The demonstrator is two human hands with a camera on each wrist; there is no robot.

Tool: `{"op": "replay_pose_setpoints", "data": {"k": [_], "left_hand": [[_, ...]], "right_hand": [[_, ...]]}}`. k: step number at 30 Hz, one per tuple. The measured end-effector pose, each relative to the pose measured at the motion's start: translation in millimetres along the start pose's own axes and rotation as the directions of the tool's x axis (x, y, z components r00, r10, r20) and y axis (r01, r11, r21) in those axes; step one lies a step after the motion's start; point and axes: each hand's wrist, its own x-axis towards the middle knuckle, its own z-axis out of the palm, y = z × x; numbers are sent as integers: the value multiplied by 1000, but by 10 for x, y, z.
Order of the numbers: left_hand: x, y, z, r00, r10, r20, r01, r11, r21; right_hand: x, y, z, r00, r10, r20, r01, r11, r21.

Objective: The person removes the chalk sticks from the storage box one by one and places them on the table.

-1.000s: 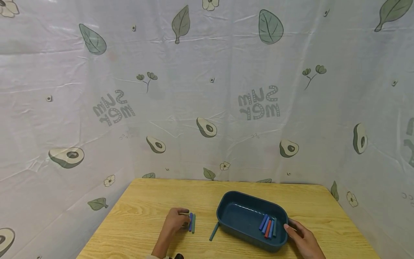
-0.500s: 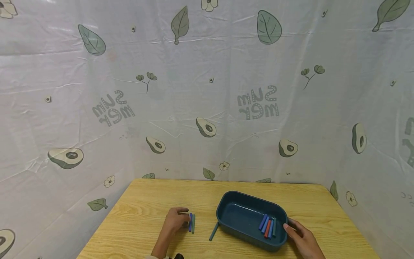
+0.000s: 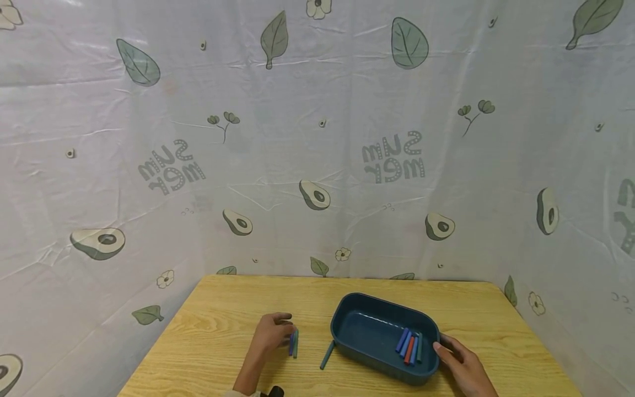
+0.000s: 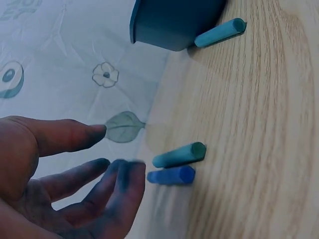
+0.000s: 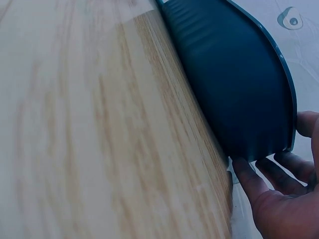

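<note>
My left hand (image 3: pixel 270 332) hovers beside a blue chalk stick (image 4: pixel 172 176) and a green chalk stick (image 4: pixel 179 155), which lie side by side on the table. Its thumb and fingers are spread apart, with nothing between them, and the fingertips are smudged dark. At the right, my right hand (image 3: pixel 465 364) grips the end of a dark blue bin (image 3: pixel 359 331), the thumb over its rim and the fingers against the outside wall. Inside the bin's right end lie several chalk sticks: blue ones (image 3: pixel 402 341), a red one (image 3: pixel 409 350) and a green one (image 3: pixel 419 348).
Another green chalk stick (image 3: pixel 327 355) lies on the wooden table (image 3: pixel 238 298) by the bin's left corner. A patterned sheet (image 3: pixel 278 165) hangs behind the table and at both sides. A small black object (image 3: pixel 275 391) shows near my left wrist.
My left hand has shifted slightly to the right, over the far ends of the blue and green chalk sticks. The right hand stays at the bin. The head view has turned slightly.
</note>
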Motion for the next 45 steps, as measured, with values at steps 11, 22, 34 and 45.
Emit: {"op": "replay_pose_setpoints", "data": {"k": [11,22,34,45], "left_hand": [[59,234,157,986,157,-49,-146,973,177],[167,476,455,968,248,36,-251,954,162],[252,731,776,967,248,63,-255,952,167],[287,793,1017,959,261,107,-276,944,178]], "right_hand": [[4,3,-2,1000,-4,14,4,1000,-6],[-4,13,-20,1000,3,11,-3,1000,-11],[-22,-7,-1,1000,-5,2,4,999,38],[-23,-3,3,1000,3,-5,-3,1000,24]]}}
